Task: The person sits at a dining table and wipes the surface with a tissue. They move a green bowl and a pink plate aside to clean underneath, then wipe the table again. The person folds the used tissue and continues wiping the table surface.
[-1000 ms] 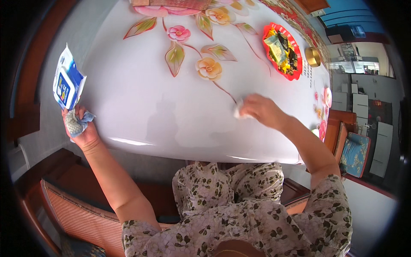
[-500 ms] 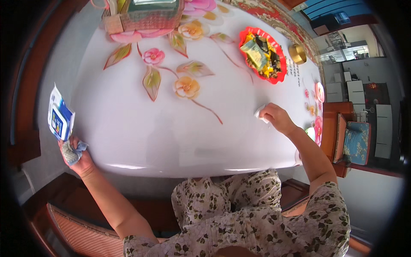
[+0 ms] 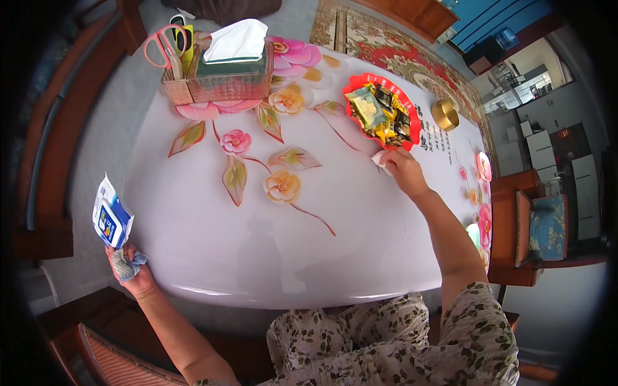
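Note:
My right hand (image 3: 404, 172) is closed on a white wipe (image 3: 382, 162), which it presses to the tabletop (image 3: 212, 264) right beside a scalloped red tray (image 3: 417, 122). Small wrapped snacks (image 3: 380, 110) in yellow, black and green fill that tray. Off the table's left edge, my left hand (image 3: 134, 275) grips a blue and white pack of wet wipes (image 3: 112, 217) held upright. A crumpled pale blue-grey cloth (image 3: 129, 264) is bunched in the same hand. Part of each hand's fingers is hidden by what it holds.
A woven tissue box (image 3: 225, 89) with red-handled scissors (image 3: 166, 50) stands at the far left. A gold round container (image 3: 444, 114) sits beyond the tray. Chairs (image 3: 544, 225) flank the table, and a patterned rug (image 3: 393, 42) lies behind it.
My right hand has slid the white wipe away from me to the tray's near edge. The left hand still holds the pack and cloth. The view has tilted up, showing more of the tissue box.

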Motion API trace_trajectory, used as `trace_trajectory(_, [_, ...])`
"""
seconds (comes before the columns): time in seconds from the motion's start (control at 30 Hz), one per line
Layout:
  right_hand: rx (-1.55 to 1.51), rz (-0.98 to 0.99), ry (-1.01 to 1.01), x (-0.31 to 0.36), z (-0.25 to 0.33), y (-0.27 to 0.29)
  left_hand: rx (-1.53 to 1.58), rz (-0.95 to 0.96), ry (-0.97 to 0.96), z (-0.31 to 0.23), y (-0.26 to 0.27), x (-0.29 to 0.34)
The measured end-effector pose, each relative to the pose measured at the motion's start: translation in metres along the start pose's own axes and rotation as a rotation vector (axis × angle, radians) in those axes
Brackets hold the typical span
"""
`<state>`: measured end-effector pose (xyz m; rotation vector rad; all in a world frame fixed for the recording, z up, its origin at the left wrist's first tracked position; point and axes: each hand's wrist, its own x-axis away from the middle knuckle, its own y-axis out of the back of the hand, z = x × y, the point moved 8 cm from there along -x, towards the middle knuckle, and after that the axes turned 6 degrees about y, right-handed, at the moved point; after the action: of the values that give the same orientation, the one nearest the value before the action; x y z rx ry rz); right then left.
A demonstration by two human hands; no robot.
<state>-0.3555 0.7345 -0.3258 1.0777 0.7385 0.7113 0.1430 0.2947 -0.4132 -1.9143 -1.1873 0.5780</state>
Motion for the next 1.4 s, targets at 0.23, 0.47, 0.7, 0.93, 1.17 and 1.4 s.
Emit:
trace_trajectory(0.23, [-0.083,0.100,0.363,-0.061,0.111,-0.043,0.024,-0.002,-0.003,-0.002,-0.001,-0.003])
trace_trajectory(0.47, [-0.186,0.223,0.458,-0.044,0.107,-0.067,0.126,0.079,0.114,0.007,-0.008,-0.006])
trace_trajectory(0.7, [-0.024,0.391,-0.052,0.096,-0.010,0.001,0.062,0.114,0.120,0.002,0.000,-0.003])
trace_trajectory(0.93, [-0.208,0.279,0.494,0.050,0.210,-0.079,-0.235,0.119,0.137,0.005,-0.014,-0.017])
trace_trajectory(1.17, [-0.034,0.047,0.017,0.120,0.077,-0.023,-0.635,-0.237,-0.105,0.006,-0.006,-0.007])
trace_trajectory(1.4, [-0.530,-0.126,0.306,0.078,0.312,-0.096,-0.663,-0.236,-0.161,0.005,-0.009,-0.010])
